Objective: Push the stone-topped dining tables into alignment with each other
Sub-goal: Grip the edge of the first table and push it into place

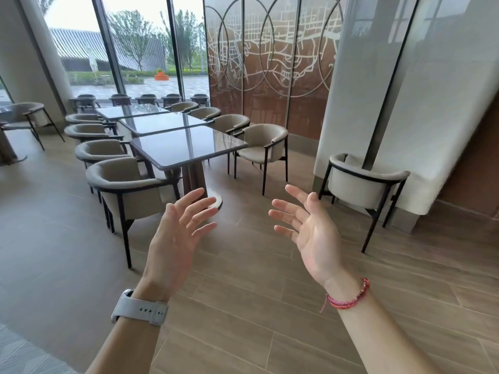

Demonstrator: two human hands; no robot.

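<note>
Three tables stand end to end in a row running from the middle of the room to the far window. The near table (189,147) has a dark glossy top on one pedestal, its round foot on the floor. The middle table (162,124) butts up behind it, and the far table (129,112) behind that. Their left edges look stepped rather than in one straight line.

Your left hand (175,233) is released, fingers spread, palm turned right, up in the air and holding nothing. Your right hand (310,228) is the same, with loose splayed fingers and the palm turned left. Both hover over the floor (256,306), near side of the near table, apart from it and from each other. There is a pale watch (140,306) on the left wrist and a red bracelet (351,298) on the right.

Grey tub chairs line both sides of the tables. The nearest left chair (129,190) is tucked to the near table's corner, just left of your left hand. The nearest right chair (264,147) sits by its right edge. A lone chair (361,184) stands against the white wall at right, well apart from the tables. More chairs sit along the window (135,49) at the far end. A brown patterned screen (270,63) is far right and a column (27,55) far left.
</note>
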